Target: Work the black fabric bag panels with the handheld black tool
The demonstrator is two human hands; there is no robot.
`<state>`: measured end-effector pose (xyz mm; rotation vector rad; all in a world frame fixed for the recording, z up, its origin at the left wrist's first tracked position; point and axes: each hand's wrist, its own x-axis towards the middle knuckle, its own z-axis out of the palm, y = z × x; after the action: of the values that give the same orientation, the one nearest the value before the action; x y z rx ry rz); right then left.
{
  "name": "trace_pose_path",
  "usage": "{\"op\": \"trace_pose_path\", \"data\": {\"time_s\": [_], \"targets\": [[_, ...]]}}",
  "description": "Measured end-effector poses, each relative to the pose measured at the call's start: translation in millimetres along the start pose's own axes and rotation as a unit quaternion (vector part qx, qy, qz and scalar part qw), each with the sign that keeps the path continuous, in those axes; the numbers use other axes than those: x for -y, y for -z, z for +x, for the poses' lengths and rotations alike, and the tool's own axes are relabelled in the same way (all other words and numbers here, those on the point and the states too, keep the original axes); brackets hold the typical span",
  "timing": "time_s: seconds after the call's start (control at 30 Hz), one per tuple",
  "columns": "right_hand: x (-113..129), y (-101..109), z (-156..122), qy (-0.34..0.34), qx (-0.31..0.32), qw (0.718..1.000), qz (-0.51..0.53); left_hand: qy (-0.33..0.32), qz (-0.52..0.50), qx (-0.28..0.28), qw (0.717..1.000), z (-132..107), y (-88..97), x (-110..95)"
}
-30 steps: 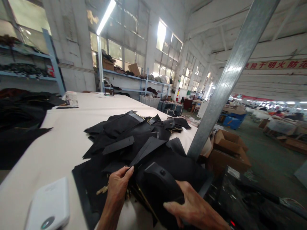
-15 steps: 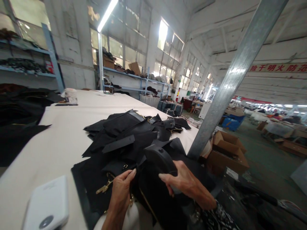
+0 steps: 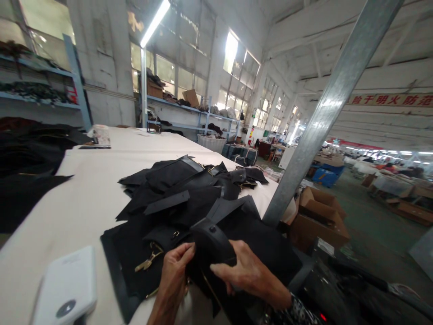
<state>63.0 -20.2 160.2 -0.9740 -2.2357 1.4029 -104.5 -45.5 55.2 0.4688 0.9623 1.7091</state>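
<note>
Broadly, the white desk (image 3: 84,198) filled the left of the view, with a slanted metal post (image 3: 324,113) rising at its far edge. A loose pile of black cut pieces (image 3: 182,189) lay across the middle of the desk, overlapping one another. At its near end, on top of a flat black panel (image 3: 125,257), sat the black flap piece (image 3: 211,241), lifted a little off the desk between the two hands.

The right hand (image 3: 246,273) was clamped on it, thumb below and fingers over the rounded flap. The left hand (image 3: 176,271) had its fingers curled together against the piece's near edge. Its thumb was hidden, so I could not tell whether it truly pinched.

A white device (image 3: 66,289) lay just beside the panel at the near left. A gold clasp (image 3: 147,262) showed near the left hand, and a small stud (image 3: 212,229) sat on the flap.

To handle the piece well, I judged that the right hand should grip the flap by its edge, clear of the stud. The left hand should steady the lower edge so the soft material did not fold. The clasp looked likely to snag and was best kept clear of the pile.
</note>
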Motion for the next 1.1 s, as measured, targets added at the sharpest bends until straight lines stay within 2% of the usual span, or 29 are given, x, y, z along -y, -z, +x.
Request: {"op": "trace_pose_path", "data": {"time_s": [0.1,0.2,0.3,0.4,0.5,0.6,0.67,0.77,0.83,0.97,1.1], "targets": [[7.4,10.7,1.3,0.016,-0.011,1.0,0.003,0.0,-0.029,-0.036,0.999,1.2,-0.1,0.3],[12.0,27.1,-19.4,0.013,-0.021,1.0,-0.008,-0.008,-0.049,-0.077,0.996,6.9,0.9,-1.5],[10.1,35.2,-45.5,-0.017,-0.041,0.999,-0.025,-0.003,-0.051,-0.079,0.996,11.1,-0.1,-2.5],[2.0,29.0,-55.9,-0.059,-0.042,0.997,-0.024,-0.006,-0.045,-0.071,0.996,11.5,-1.2,-1.4],[-7.9,14.8,-44.6,-0.067,-0.002,0.998,-0.007,-0.012,-0.037,-0.053,0.998,10.0,1.4,1.0],[-13.4,3.8,-21.9,-0.045,0.025,0.999,0.008,-0.008,-0.031,-0.035,0.999,8.0,4.3,2.3],[-13.2,3.0,-9.1,-0.025,0.015,0.999,0.018,-0.008,-0.018,-0.048,0.999,6.7,2.6,1.2],[-9.3,14.4,-5.0,0.007,-0.026,0.999,0.018,-0.015,-0.002,-0.093,0.996,7.0,-4.9,-1.9],[-6.9,27.5,-15.5,0.016,-0.052,0.999,0.003,-0.017,0.007,-0.111,0.994,9.4,-10.1,-2.5],[-6.8,47.9,-54.7,-0.02,-0.073,0.997,-0.029,-0.007,0.008,-0.096,0.995,14.0,-14.2,1.5],[-13.1,45.6,-77.4,-0.071,-0.075,0.994,-0.046,0.004,-0.027,-0.069,0.997,13.9,-12.8,2.8]]}}
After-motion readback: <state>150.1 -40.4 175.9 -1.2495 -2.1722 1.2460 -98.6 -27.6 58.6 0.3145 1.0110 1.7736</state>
